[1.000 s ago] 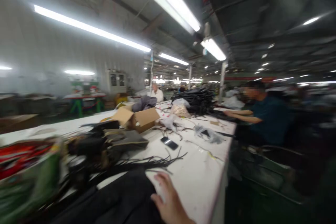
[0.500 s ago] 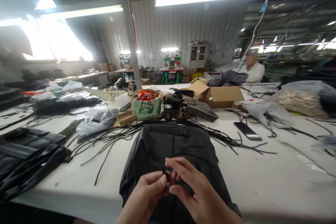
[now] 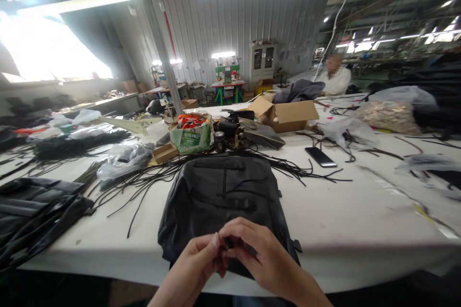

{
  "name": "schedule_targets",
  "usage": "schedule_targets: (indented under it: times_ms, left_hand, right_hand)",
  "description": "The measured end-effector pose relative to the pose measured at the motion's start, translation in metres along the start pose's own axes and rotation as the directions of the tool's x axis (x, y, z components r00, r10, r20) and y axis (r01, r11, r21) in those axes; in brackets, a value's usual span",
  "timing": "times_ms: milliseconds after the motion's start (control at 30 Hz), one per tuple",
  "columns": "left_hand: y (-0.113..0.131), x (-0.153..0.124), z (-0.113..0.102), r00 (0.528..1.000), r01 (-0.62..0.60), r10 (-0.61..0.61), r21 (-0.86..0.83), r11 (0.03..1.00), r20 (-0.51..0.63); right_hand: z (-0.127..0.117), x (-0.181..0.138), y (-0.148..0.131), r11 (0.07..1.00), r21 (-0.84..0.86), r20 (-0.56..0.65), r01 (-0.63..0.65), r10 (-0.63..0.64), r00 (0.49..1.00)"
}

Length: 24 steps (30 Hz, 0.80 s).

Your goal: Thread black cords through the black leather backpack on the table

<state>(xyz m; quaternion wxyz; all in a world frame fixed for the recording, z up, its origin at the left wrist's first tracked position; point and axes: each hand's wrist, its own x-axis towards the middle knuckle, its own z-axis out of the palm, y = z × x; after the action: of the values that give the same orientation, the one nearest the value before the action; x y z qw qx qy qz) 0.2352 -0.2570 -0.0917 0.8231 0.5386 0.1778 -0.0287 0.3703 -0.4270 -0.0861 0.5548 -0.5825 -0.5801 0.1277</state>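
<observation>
A black backpack (image 3: 216, 201) lies flat on the table in front of me, its handle strap towards the far side. Above its near end my left hand (image 3: 201, 256) is closed in a pinch, thumb against fingers. My right hand (image 3: 255, 254) meets it there, fingers curled and thumb brought in. Between the fingertips of both hands is a small black piece (image 3: 229, 242), mostly hidden, so its kind cannot be made out. Thin black cords (image 3: 302, 170) lie along the bag's far edge.
A black phone (image 3: 320, 157) lies to the right. Behind the bag stand a green-and-white sack (image 3: 190, 140) with orange contents, a dark jar (image 3: 219, 141) and an open cardboard box (image 3: 295, 114). More black bags (image 3: 32, 216) lie left. A person (image 3: 336, 79) sits across the table.
My view has tilted down and shifted right. My right hand's raised fingers have curled in to the left fingertips, and both hands are now nearer the bag's near edge.
</observation>
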Motion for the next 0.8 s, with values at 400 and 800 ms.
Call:
schedule_targets:
  times_ms: [400,800]
  left_hand:
    - [-0.006,-0.003,0.004,0.994,-0.066,0.074,0.112,0.992,-0.075]
    - [-0.018,-0.010,-0.017,0.997,-0.005,-0.006,0.150,0.989,0.071]
  right_hand:
    - [0.026,-0.015,0.013,0.969,-0.196,-0.268,0.149,-0.199,0.943]
    - [0.034,-0.024,0.022,0.979,-0.147,-0.137,0.138,-0.159,0.978]
